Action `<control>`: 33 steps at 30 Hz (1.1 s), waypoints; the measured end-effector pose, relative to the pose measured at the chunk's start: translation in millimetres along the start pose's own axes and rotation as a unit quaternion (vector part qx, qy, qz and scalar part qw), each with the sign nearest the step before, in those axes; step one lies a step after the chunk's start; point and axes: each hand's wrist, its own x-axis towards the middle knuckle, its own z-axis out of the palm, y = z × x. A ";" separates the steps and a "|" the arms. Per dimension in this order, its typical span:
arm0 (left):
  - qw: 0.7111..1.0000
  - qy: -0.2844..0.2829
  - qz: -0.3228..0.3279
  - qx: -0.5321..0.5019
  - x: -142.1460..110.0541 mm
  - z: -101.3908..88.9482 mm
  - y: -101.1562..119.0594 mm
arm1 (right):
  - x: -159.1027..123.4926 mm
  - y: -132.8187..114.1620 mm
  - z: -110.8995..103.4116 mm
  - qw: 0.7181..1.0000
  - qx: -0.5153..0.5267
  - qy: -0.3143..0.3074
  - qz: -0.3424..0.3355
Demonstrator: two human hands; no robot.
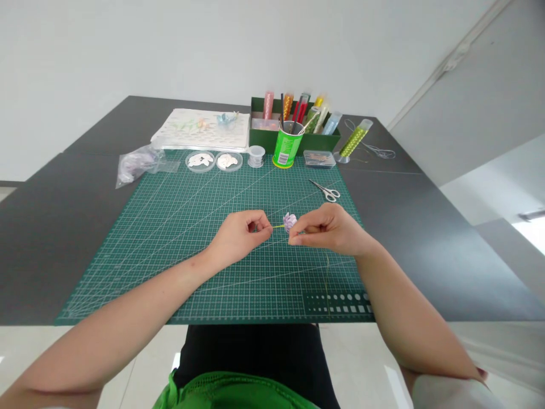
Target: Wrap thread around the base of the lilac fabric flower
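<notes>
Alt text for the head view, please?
A pale purple flower is held by its green stem in the left hand, the right hand at the flower, over a green cutting mat. Scissors lie beyond the right hand; farther back stand a green can and a dark green box of spools.

I can read no words or numbers; the green can (288, 145) carries a barcode (283, 158) and pale print (290, 140), both too small to make out.
</notes>
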 end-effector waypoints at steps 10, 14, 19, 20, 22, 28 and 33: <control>0.989 -0.063 0.128 0.042 -7.7 5.2 8.3 | 8.9 15.4 -0.6 0.969 -0.093 0.229 0.021; 0.985 -0.061 0.159 0.015 -10.8 5.3 9.9 | 11.6 23.1 -1.7 0.967 -0.114 0.225 0.045; 0.976 -0.002 0.216 -0.010 -12.6 3.2 11.8 | 15.2 31.8 0.2 0.971 -0.104 0.206 0.064; 0.973 0.021 0.231 -0.009 -12.9 2.2 12.4 | 16.2 32.5 1.9 0.973 -0.096 0.198 0.070; 0.962 0.074 0.263 -0.002 -13.5 -0.6 13.6 | 18.0 32.0 6.9 0.978 -0.073 0.175 0.083; 0.925 0.218 0.306 0.058 -16.1 -7.4 16.9 | 19.7 26.0 30.3 0.992 0.046 0.060 0.103; 0.939 0.234 0.253 -0.010 -16.4 -6.0 19.1 | 19.9 24.4 47.2 0.980 0.140 0.033 0.139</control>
